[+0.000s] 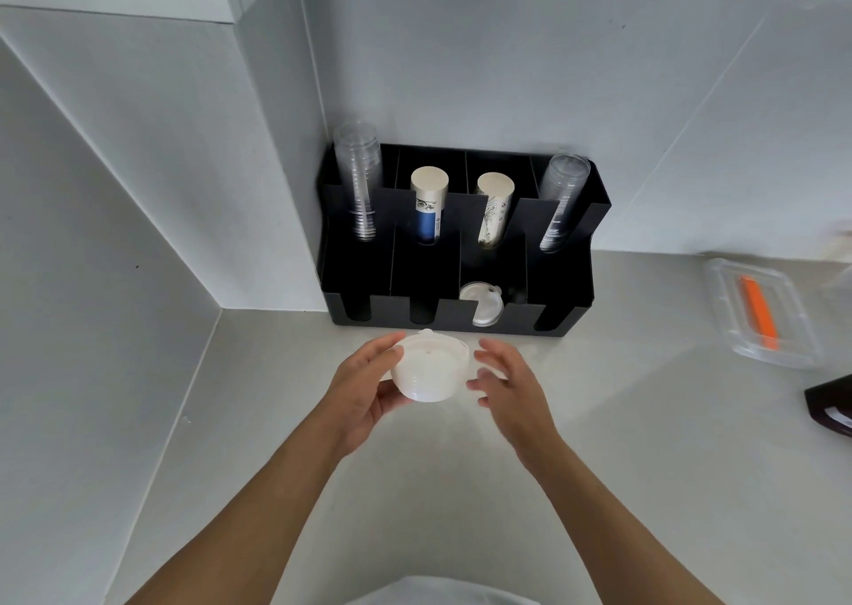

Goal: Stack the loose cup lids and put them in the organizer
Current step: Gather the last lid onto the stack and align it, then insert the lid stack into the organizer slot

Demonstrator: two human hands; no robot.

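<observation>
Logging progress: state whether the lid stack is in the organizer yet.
Out. The lid stack sits in the left hand before the organizer; right hand open beside it.

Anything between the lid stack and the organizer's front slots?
Nothing visible. The left hand holds the lid stack just in front of the organizer, with only bare counter between. The right hand is open beside the stack. One front slot already holds lids; the other front slots look empty.
</observation>
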